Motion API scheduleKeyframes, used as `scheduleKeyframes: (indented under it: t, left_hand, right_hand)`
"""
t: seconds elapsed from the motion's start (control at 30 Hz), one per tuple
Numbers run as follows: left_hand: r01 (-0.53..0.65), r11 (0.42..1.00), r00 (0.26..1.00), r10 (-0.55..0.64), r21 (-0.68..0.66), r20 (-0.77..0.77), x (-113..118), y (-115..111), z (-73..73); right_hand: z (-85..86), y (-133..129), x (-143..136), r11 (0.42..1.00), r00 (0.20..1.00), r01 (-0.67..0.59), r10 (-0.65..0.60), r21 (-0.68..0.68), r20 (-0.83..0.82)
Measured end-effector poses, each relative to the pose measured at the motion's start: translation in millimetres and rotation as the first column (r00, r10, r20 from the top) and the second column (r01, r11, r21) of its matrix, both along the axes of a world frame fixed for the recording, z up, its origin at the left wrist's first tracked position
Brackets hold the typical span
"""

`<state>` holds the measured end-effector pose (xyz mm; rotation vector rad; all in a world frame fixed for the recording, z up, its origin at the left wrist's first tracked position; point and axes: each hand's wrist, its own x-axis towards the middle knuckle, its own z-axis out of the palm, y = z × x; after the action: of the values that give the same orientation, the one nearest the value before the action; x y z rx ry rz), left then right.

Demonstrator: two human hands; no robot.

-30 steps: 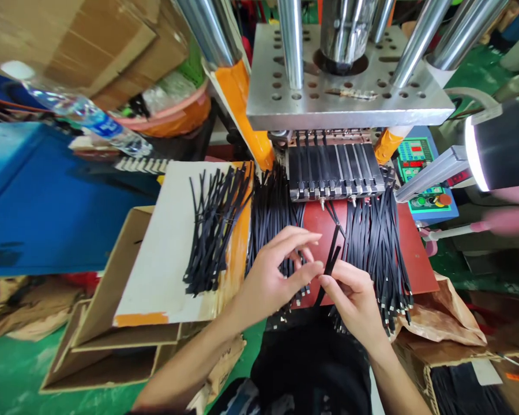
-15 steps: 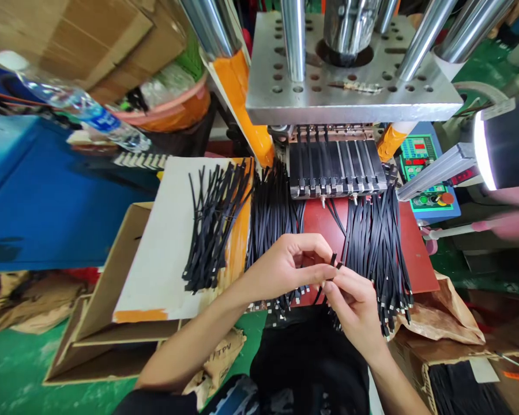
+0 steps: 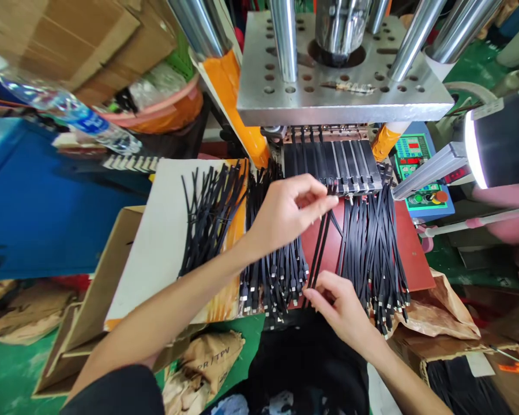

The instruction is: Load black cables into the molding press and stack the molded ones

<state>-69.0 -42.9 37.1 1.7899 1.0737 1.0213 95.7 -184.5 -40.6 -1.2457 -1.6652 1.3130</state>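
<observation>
Black flat cables (image 3: 320, 245), a pair as far as I can tell, run between my two hands above the red board. My left hand (image 3: 285, 210) pinches their upper ends just in front of the fixture block (image 3: 354, 161), where several cables lie side by side with metal connectors along the front edge. Lower down, thumb and fingers of my right hand (image 3: 339, 302) are closed on the same cables near the board's front edge. A bundle of black cables (image 3: 277, 259) hangs left of my hands; another bundle (image 3: 372, 253) lies to the right.
Over the fixture hangs the press's thick metal plate (image 3: 346, 106) with steel columns. A tied cable bundle (image 3: 211, 213) rests on the white board (image 3: 155, 225) at left. At right stand a control panel (image 3: 415, 161), a lit lamp (image 3: 471, 150) and a carton (image 3: 415, 357).
My hands have come apart. The left has moved up and away to the fixture with the cable ends, while the right has dropped lower along the cables. The view has shifted slightly.
</observation>
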Motion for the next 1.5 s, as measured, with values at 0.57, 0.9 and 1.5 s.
scheduleKeyframes:
  t: [0.57,0.9,1.5]
  left_hand:
    - [0.323,0.799,0.861,-0.026,0.507,-0.508,-5.0,59.7,-43.8]
    - [0.437,0.781,0.584,0.131,0.446,-0.801,14.0,42.4,-33.1]
    - [0.212,0.914,0.603,0.156,0.345,-0.783,40.4,49.1,-32.3]
  right_hand:
    - [59.2,259.7,64.8,0.980,0.978,-0.137,0.111,0.146,0.176]
    - [41.3,260.0,67.9,0.969,0.999,0.000,-0.011,0.246,0.044]
    - [51.7,208.5,69.7,0.810,0.550,-0.294,-0.292,0.508,0.783]
